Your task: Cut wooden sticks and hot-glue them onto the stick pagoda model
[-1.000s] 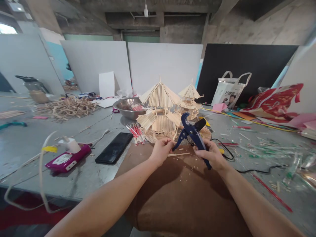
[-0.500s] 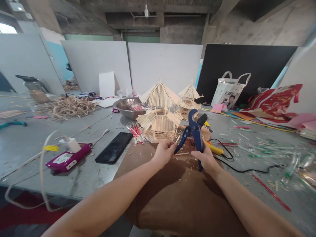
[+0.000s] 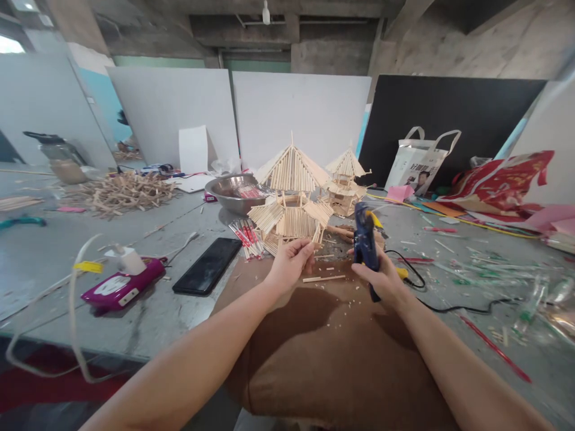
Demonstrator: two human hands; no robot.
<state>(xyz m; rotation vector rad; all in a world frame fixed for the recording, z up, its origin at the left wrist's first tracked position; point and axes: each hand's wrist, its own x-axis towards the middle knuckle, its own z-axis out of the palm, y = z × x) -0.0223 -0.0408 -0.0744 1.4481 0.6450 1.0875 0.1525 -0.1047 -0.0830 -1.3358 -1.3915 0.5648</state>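
My right hand (image 3: 381, 280) grips a blue cutter tool (image 3: 365, 239) upright, with its handles squeezed together, just right of a wooden-stick pagoda model (image 3: 290, 203). My left hand (image 3: 290, 263) is closed in a pinch on a thin wooden stick right at the model's lower front edge. A cut stick (image 3: 323, 278) lies on the brown cloth (image 3: 323, 347) between my hands. A smaller stick pagoda (image 3: 345, 185) stands behind the cutter.
A black phone (image 3: 207, 266) and a pink power strip (image 3: 119, 284) lie to the left. A steel bowl (image 3: 233, 194) and a heap of sticks (image 3: 121, 194) sit farther back. A black cable (image 3: 449, 308), plastic wrappers, a white bag (image 3: 420, 161) and red packaging (image 3: 498, 182) fill the right side.
The cutter's handles went from spread open to squeezed together, and my right hand moved it slightly right. My left hand rose toward the model's base with a small stick.
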